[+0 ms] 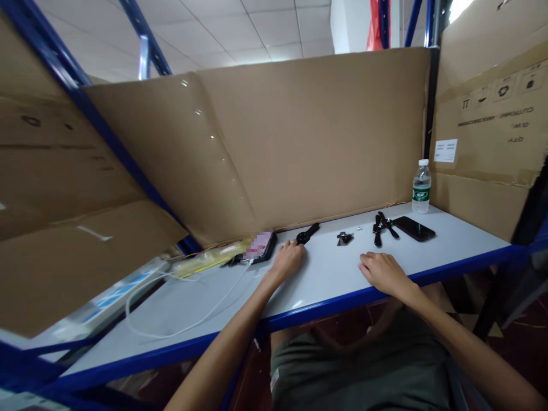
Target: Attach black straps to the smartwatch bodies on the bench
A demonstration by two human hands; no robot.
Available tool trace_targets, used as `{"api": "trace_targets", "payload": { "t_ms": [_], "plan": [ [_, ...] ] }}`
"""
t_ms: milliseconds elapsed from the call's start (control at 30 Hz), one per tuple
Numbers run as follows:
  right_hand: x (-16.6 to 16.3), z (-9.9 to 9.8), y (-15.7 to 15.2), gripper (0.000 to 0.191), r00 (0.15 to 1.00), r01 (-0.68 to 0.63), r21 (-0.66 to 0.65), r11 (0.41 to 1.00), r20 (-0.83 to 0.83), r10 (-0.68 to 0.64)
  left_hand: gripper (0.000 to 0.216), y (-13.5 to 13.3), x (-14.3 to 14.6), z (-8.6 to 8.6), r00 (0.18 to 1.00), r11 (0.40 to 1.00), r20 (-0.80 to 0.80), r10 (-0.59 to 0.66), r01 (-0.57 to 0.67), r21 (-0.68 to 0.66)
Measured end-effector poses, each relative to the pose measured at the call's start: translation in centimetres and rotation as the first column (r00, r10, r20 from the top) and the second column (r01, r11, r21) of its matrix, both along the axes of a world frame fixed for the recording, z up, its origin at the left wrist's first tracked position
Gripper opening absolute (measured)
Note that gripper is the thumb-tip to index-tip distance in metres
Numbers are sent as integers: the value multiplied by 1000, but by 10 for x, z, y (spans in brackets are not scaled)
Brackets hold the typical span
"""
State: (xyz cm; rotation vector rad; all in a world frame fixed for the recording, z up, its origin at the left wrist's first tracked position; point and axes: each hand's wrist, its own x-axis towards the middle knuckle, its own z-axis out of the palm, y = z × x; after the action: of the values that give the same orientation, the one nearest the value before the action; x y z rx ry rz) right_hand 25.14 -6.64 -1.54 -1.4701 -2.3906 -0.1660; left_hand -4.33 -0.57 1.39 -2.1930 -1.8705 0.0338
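My left hand (287,260) rests on the grey shelf top (325,274) with its fingers curled, right beside a black watch-like object (307,233) and a phone (261,245) on a white cable. My right hand (384,272) lies on the shelf nearer the front edge, fingers bent downward, holding nothing visible. A small dark part (345,238) lies just beyond it. Further right lie black straps (382,226) and a black phone (413,228).
A water bottle (422,186) stands at the back right. Cardboard sheets (274,142) wall the back and both sides. A white cable (180,308) loops on the left, by yellowish packets (205,264). The shelf has a blue front rim (342,302).
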Motion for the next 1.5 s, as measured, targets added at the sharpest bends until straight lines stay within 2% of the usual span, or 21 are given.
{"api": "trace_targets", "payload": {
  "t_ms": [333, 567, 667, 833, 933, 1033, 1267, 1500],
  "plan": [
    [0, 3, -5, 26, 1000, -10, -11, 1000, 21, 10, 44, 13, -12, -5, 996, 999, -75, 52, -51, 11],
    [1, 7, -6, 29, 999, 0, -40, 999, 37, 1, 43, 36, -12, -9, 996, 996, -26, 90, -90, 11],
    [0, 7, -6, 29, 999, 8, -56, 998, 36, -6, 41, 45, 11, -11, 1000, 1000, 29, 7, -8, 17],
    [-1, 7, -5, 28, 999, 22, -49, 999, 35, -21, 42, 63, 79, -20, 973, 982, 133, -189, 187, 34],
    [-1, 8, -6, 29, 999, 23, -52, 998, 33, -22, 52, 72, 111, -28, 956, 973, 178, -232, 225, 61],
    [-1, 10, -7, 30, 999, 20, -65, 998, 31, -18, 43, 80, 124, -34, 947, 971, 214, -238, 228, 71],
    [0, 9, -6, 31, 999, -7, -70, 998, 30, 10, 40, 91, 106, -37, 937, 978, 280, -208, 189, 93],
    [1, 2, -3, 29, 999, -29, -25, 999, 16, 29, 50, 88, 74, -34, 965, 991, 233, -119, 103, 82]
  ]
}}
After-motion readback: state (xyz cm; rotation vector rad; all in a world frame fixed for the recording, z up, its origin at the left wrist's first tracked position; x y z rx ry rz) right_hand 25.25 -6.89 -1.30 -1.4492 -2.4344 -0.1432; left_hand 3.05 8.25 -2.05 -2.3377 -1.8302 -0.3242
